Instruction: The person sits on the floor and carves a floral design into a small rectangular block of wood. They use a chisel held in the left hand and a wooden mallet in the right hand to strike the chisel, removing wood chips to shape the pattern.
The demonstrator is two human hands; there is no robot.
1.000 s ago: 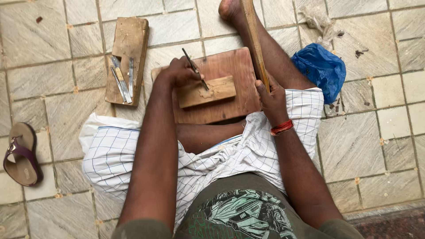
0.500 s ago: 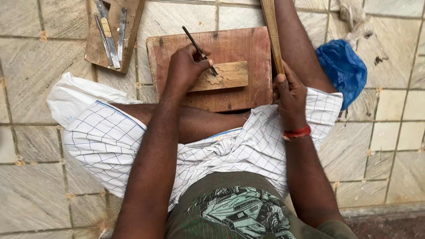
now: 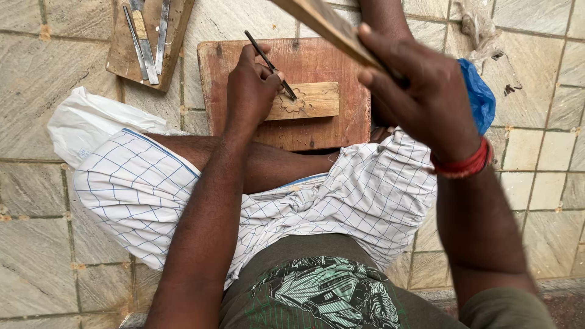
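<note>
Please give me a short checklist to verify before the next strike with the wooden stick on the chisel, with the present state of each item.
1. Chisel tip on the small carved block: ok, it rests on the carving.
2. Left hand grips the chisel: ok.
3. Right hand holds the wooden stick, raised: ok.
4. Block lies flat on the reddish board: ok.
5. Block fixed against sliding: cannot tell.
6. Spare tools clear of the swing: ok, off on a separate board to the left.
</note>
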